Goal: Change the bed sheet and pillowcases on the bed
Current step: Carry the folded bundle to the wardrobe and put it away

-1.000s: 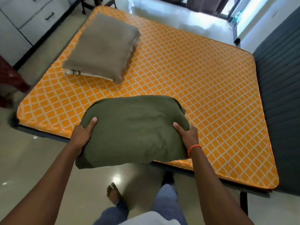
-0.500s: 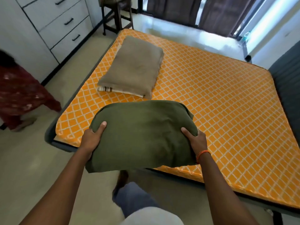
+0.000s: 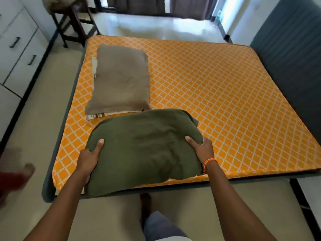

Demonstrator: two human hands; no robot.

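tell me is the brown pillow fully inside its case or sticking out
Sticking out. The brown pillow lies flat on the mattress, and striped ticking shows past the case's near end.

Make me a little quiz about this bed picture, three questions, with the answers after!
1. True or false: the green pillow is gripped by both the left hand and the right hand.
2. What lies on the mattress just beyond the green pillow? A) a folded blanket B) a brown pillow C) a book
3. Fill in: the band on the right wrist is ____.

Key
1. True: one hand holds each side.
2. B: it lies flat near the mattress's left edge, with striped cloth showing at its near end.
3. Orange.
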